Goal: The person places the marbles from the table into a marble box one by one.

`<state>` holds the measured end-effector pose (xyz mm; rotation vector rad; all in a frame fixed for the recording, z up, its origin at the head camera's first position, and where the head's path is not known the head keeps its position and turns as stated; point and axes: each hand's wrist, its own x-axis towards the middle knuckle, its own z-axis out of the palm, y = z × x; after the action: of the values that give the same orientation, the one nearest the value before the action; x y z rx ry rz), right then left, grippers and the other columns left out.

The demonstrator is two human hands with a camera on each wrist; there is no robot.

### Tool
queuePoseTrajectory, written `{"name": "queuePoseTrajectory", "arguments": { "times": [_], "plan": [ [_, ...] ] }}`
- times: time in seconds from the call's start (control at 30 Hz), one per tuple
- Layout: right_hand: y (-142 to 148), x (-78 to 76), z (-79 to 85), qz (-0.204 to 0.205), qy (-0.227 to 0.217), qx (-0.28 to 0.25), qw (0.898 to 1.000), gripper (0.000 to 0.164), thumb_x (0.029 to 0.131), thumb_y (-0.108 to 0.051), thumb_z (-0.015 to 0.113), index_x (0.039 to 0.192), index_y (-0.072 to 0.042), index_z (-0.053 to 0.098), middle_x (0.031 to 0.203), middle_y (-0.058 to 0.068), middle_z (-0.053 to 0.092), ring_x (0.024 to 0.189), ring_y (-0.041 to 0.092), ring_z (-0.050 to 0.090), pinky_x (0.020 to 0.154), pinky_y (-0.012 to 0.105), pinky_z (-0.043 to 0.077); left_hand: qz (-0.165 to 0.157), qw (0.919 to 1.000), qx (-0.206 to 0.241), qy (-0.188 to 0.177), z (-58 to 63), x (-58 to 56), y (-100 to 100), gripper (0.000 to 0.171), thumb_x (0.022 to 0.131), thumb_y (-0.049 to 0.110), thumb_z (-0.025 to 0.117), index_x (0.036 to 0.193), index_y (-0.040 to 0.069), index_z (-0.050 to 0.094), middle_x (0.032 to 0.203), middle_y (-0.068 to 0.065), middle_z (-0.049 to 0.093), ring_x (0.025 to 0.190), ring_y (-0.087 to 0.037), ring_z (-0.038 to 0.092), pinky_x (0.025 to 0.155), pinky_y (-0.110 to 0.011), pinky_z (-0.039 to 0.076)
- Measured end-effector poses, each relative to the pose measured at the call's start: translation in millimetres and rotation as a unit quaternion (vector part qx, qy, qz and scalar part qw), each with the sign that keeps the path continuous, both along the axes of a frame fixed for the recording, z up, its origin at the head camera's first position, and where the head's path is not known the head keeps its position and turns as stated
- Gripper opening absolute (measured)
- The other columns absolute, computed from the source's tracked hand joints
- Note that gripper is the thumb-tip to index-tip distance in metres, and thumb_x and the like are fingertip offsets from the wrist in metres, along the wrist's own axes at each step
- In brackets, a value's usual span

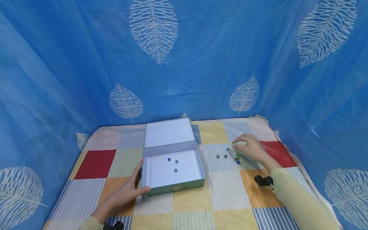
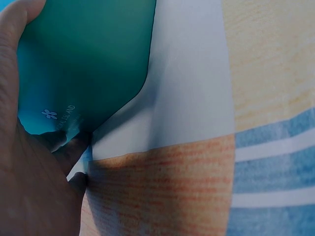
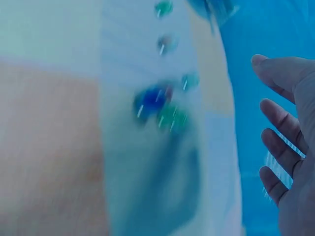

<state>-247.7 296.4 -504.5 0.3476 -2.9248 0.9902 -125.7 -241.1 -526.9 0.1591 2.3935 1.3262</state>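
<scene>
A green tin box (image 1: 184,188) with a white inside lies with its lid (image 1: 169,133) tipped back. Inside are one blue marble (image 1: 169,159) and two greenish ones (image 1: 176,170). My left hand (image 1: 130,188) grips the near left corner, thumb at the front, fingers along the left side; the left wrist view shows the green side (image 2: 93,59) against them. My right hand (image 1: 250,147) hovers above the cloth by the loose marbles, thumb and index tips close together. No marble shows between its fingers (image 3: 280,147) in the right wrist view.
Right of the box lies a loose group of marbles: a blue one (image 1: 238,162), a green one (image 1: 237,155) and several more, some close together. A patchwork cloth (image 1: 227,188) covers the table. Blue leaf-print curtains (image 1: 195,64) enclose the back and sides.
</scene>
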Motion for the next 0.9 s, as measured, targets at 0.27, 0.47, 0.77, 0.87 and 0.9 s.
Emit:
{"name": "queuePoseTrajectory", "arguments": {
  "times": [0.27,0.47,0.77,0.87,0.9],
  "plan": [
    [-51,-3.5,20.1,0.062,0.013,-0.028,0.998,0.016,0.092,-0.029,0.079,0.106,-0.021,0.078,0.117,0.001,0.065,0.125,0.033,0.047,0.107,0.065,0.031,0.000,1.0000,-0.002,0.001,-0.7,-0.9,-1,0.109,0.092,0.044,0.074,0.160,0.049,-0.012,0.171,-0.010,-0.008,0.154,-0.039,-0.001,0.116,-0.070,0.006],
    [-86,-2.5,27.6,0.118,0.030,-0.042,0.992,0.011,0.094,-0.033,0.077,0.104,-0.030,0.077,0.114,-0.008,0.062,0.121,0.025,0.048,0.105,0.058,0.037,0.004,1.0000,-0.004,-0.001,-1.7,-1.7,-1,0.110,0.092,0.045,0.074,0.159,0.049,-0.013,0.171,-0.010,-0.008,0.155,-0.039,-0.001,0.117,-0.069,0.006],
    [-131,6.2,35.0,0.193,0.043,-0.037,0.979,0.017,0.094,-0.036,0.076,0.108,-0.027,0.078,0.118,-0.010,0.061,0.123,0.022,0.049,0.105,0.057,0.038,0.001,1.0000,-0.002,0.003,-2.6,-1.6,-1,0.110,0.091,0.044,0.074,0.160,0.047,-0.012,0.171,-0.010,-0.007,0.154,-0.040,0.000,0.117,-0.070,0.007],
    [-143,10.0,36.8,0.209,0.042,-0.027,0.977,0.014,0.094,-0.035,0.076,0.107,-0.028,0.078,0.117,-0.011,0.060,0.122,0.020,0.049,0.105,0.055,0.038,-0.001,1.0000,0.002,0.003,-2.2,-1.4,-2,0.109,0.092,0.043,0.074,0.160,0.047,-0.012,0.171,-0.010,-0.008,0.154,-0.039,-0.001,0.117,-0.071,0.006],
    [-147,11.3,37.1,0.214,0.043,-0.022,0.976,0.013,0.094,-0.035,0.077,0.106,-0.030,0.078,0.118,-0.011,0.060,0.122,0.020,0.049,0.104,0.054,0.038,-0.001,1.0000,0.004,0.003,-2.2,-1.3,-2,0.109,0.092,0.043,0.074,0.160,0.048,-0.012,0.171,-0.010,-0.008,0.154,-0.039,-0.002,0.117,-0.071,0.006]
  ]
}}
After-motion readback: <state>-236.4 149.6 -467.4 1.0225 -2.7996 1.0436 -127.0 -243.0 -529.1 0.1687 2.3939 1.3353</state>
